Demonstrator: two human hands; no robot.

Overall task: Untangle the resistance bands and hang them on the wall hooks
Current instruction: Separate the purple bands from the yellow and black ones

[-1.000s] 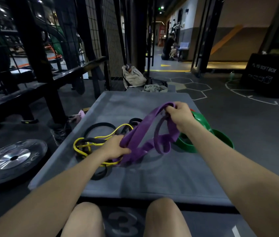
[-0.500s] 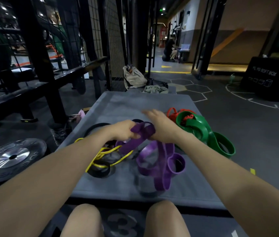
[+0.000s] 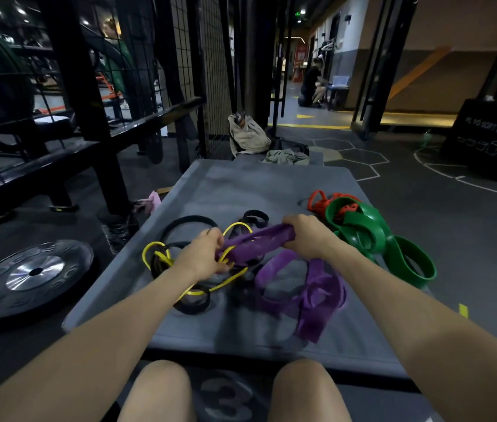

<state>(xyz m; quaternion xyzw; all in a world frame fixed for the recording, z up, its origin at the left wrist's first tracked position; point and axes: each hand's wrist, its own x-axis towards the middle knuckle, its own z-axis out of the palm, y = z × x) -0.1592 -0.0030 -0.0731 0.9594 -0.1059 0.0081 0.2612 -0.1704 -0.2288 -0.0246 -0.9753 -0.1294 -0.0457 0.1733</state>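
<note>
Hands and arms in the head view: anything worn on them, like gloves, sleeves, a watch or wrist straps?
Nothing visible. The left hand and right hand are bare, with no gloves or rings to be seen. Both forearms are uncovered up to the frame edge: no sleeves, watch, bands or markings.

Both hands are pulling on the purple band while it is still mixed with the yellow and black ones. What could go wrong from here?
1. The left hand grips where the purple band crosses the yellow band; pulling apart may tighten the tangle instead of freeing it.
2. The stretched purple band could slip from the right hand and snap back.
3. The green band lies at the mat edge and may slide off if dragged.
</note>
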